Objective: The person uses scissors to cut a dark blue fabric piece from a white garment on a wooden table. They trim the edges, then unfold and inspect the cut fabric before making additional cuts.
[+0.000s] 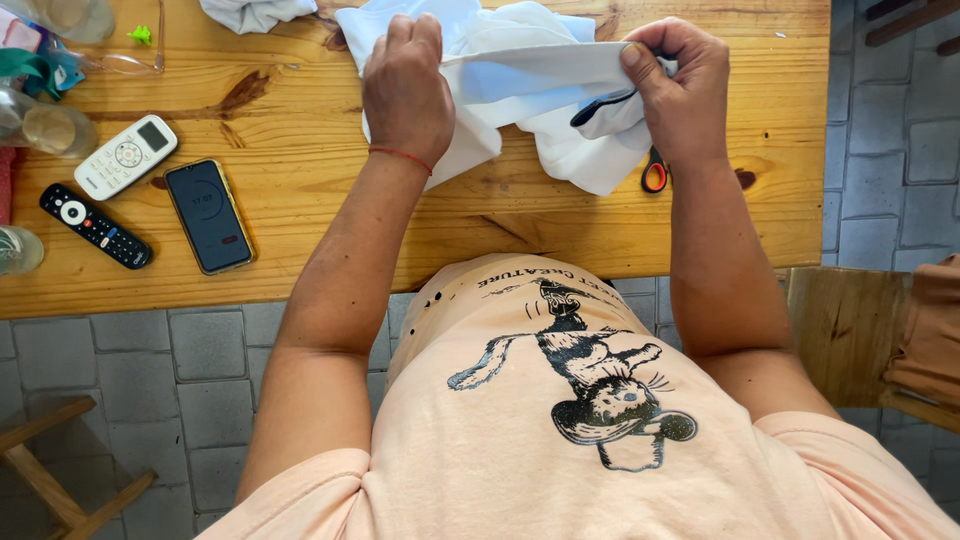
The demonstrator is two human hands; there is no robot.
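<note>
A white cloth (530,95) lies bunched on the wooden table (300,150), with a fold lifted and stretched between both hands. My left hand (405,85) grips its left side, fingers curled over the fabric; a thin red string circles that wrist. My right hand (680,85) pinches the right end, where a dark edge of the cloth shows under the thumb. Part of the cloth runs out of view at the top.
Scissors with orange-red handles (655,175) peek from under the cloth. A phone (208,215), a black remote (95,225) and a white remote (125,155) lie at the left, by glass jars (45,125). More white fabric (255,12) sits at the top edge. A wooden chair (850,330) stands at the right.
</note>
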